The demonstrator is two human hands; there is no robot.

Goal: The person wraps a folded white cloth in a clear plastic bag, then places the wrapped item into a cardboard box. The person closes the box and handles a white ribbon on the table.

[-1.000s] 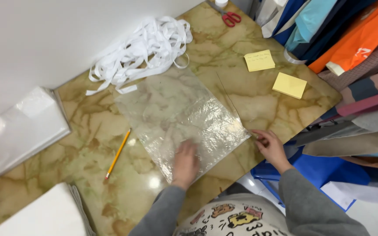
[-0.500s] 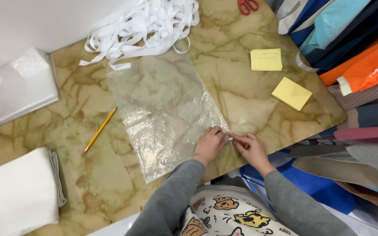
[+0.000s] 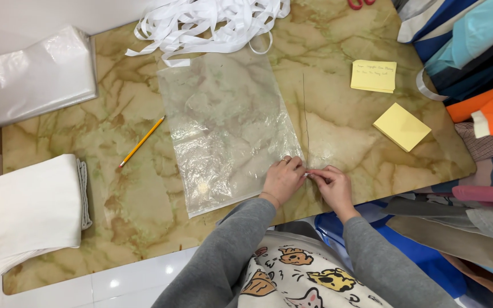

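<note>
Plastic bag (image 3: pixel 229 128) corner pinched by left hand (image 3: pixel 282 179); right hand (image 3: pixel 331 185) pinches thin strip.

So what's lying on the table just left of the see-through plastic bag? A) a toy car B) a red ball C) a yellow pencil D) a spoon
C: a yellow pencil lies slanted on the marble table, left of the clear plastic bag and apart from it.
</note>
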